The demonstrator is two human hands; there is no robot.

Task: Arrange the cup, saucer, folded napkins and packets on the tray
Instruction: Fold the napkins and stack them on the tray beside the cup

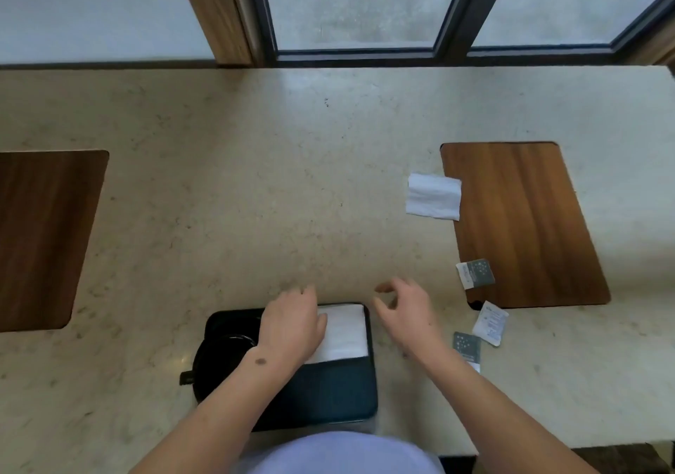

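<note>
A dark rectangular tray point(339, 389) lies at the counter's near edge. A black cup on a saucer point(222, 356) sits at its left side, partly behind my left arm. A white folded napkin point(347, 331) lies flat in the tray's far right corner. My left hand point(292, 324) rests palm-down on the napkin's left edge. My right hand point(405, 313) hovers just right of the tray, fingers apart and empty. A second folded napkin point(434, 197) lies farther off on the right. A grey packet point(476, 273), a white packet point(490, 323) and another grey packet point(466, 347) lie on the counter to the right.
A beige stone counter point(255, 199) has two wooden inlays, one on the left point(40, 236) and one on the right point(522, 225). A window with dark frames point(449, 10) runs along the far edge. The counter's near edge is right below me.
</note>
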